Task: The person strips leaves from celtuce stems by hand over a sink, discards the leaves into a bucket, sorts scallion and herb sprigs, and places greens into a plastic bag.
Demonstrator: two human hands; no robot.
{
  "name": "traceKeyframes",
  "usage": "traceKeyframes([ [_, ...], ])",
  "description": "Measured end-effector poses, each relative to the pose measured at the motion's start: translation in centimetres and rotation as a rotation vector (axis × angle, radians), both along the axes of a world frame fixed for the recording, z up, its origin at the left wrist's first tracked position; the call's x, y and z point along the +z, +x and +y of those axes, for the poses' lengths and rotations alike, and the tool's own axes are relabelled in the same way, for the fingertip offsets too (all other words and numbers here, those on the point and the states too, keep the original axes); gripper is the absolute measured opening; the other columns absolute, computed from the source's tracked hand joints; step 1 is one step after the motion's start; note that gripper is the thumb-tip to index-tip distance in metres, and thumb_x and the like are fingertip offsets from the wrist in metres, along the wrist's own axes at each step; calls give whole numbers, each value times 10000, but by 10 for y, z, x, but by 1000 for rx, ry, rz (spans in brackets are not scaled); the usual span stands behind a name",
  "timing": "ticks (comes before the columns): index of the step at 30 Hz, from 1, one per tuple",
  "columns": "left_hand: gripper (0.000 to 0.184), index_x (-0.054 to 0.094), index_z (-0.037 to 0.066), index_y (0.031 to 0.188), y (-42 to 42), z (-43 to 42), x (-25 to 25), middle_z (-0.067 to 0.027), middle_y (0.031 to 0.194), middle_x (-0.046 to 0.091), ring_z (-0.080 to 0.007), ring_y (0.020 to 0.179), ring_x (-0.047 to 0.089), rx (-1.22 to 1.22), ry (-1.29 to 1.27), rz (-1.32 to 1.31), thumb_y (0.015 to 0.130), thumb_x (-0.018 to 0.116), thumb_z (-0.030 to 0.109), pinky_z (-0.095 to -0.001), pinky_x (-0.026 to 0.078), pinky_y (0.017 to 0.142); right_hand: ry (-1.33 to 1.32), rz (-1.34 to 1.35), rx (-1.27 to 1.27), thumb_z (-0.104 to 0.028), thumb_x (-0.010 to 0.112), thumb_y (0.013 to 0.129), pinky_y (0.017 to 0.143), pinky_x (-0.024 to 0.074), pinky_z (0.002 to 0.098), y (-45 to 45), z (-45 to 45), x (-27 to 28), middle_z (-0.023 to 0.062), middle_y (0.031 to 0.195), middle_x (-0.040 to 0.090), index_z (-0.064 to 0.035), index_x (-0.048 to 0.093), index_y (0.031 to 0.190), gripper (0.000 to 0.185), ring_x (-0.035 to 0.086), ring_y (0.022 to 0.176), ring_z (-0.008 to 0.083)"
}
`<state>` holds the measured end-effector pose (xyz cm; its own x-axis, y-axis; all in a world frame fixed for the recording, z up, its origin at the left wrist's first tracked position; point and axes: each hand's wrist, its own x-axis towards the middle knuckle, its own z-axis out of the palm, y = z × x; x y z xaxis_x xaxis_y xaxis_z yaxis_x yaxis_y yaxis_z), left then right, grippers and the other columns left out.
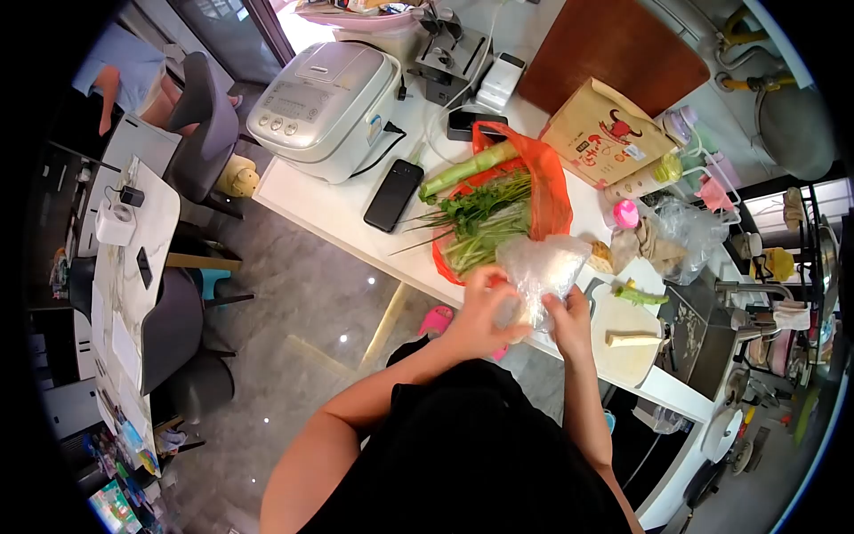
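A clear, crinkled plastic bag [544, 271] is held up between my two hands at the counter's front edge; glare hides what is inside, if anything. My left hand [485, 311] curls its fingers at the bag's left side. On the right side, my right hand [571, 322] grips it with the thumb across the front. Just behind the plastic lies an open red carrier bag [553, 191] with leafy green herbs [485, 209] and a thick green stalk [471, 169]. To the right, a white cutting board [623, 356] carries a peeled pale stalk [633, 340] and a green stalk piece [642, 295].
A rice cooker [325, 107], a black phone [394, 196] and a brown paper bag [609, 133] stand or lie on the counter. The sink [698, 329] is at the right. Across the floor, a person sits by a marble-topped table [133, 267] with chairs.
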<state>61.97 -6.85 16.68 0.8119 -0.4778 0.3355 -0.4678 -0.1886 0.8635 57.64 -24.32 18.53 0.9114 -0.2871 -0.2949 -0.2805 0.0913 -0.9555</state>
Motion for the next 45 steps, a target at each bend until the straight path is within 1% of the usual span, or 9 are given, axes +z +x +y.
traceKeyframes([
  [3, 574, 423, 26, 1155, 16, 12, -18, -138, 1099, 410, -292, 1034, 454, 140, -301, 29, 689, 725, 171, -352, 388, 870, -63, -65, 197, -117, 607, 816, 850, 426, 287, 9, 14, 15, 88, 1049, 590, 46, 515, 1116, 354, 551, 949, 157],
  [5, 612, 385, 13, 1224, 17, 12, -5, -127, 1186, 409, -259, 1126, 429, 43, -837, 590, 737, 708, 194, -348, 399, 892, -254, 22, 347, -121, 635, 795, 812, 441, 296, 23, 33, 27, 56, 973, 618, 0, 557, 1068, 308, 557, 916, 135],
  [8, 640, 326, 18, 1301, 14, 33, -21, -109, 1203, 464, -213, 1119, 468, -70, -729, 846, 776, 669, 145, -349, 423, 899, -703, -83, 767, -176, 651, 785, 734, 456, 284, 46, 41, 50, 119, 856, 628, 6, 590, 994, 283, 590, 820, 146],
  [11, 626, 337, 19, 1299, 19, 58, -23, -101, 1156, 526, -198, 1039, 530, -3, -770, 1109, 766, 660, 90, -352, 425, 906, -450, 28, 597, -228, 662, 772, 670, 467, 301, 66, 32, 57, 131, 749, 621, 2, 597, 992, 325, 606, 700, 211],
  [16, 517, 418, 9, 1234, 58, 92, -7, -93, 1122, 548, -183, 1020, 536, 139, -611, 807, 769, 632, 83, -348, 440, 869, -1397, -113, 30, -260, 632, 756, 667, 491, 401, 148, 4, 13, 180, 751, 607, 3, 579, 823, 277, 612, 787, 324],
  [24, 515, 470, 62, 1204, 173, 47, 34, -184, 1049, 590, -306, 989, 567, -93, 473, 104, 726, 633, 165, -362, 448, 840, -1163, -83, -64, -194, 615, 756, 586, 472, 382, 174, -65, -17, 151, 654, 609, -12, 606, 762, 182, 610, 633, 289],
  [35, 416, 536, 38, 1117, 229, -128, -36, -174, 1072, 594, -309, 1000, 572, -250, 866, -31, 730, 606, 175, -423, 459, 823, -1063, -212, -88, -170, 638, 759, 554, 467, 368, 153, -62, 8, 162, 658, 616, 12, 614, 768, 184, 611, 592, 299],
  [41, 403, 570, 72, 1089, 235, -104, -57, -174, 1043, 599, -299, 984, 575, -136, 700, -295, 723, 638, 227, -410, 460, 824, -1167, -48, -18, -155, 643, 760, 612, 465, 374, 132, -58, 17, 147, 783, 611, -24, 606, 903, 198, 592, 705, 297],
  [45, 232, 576, 36, 946, 183, -33, -17, -144, 910, 600, -300, 842, 587, -163, 247, -159, 751, 618, 153, -378, 470, 729, -1171, -473, 113, -41, 623, 726, 689, 465, 385, 112, -11, 20, 137, 815, 575, -36, 587, 901, 178, 560, 773, 297],
])
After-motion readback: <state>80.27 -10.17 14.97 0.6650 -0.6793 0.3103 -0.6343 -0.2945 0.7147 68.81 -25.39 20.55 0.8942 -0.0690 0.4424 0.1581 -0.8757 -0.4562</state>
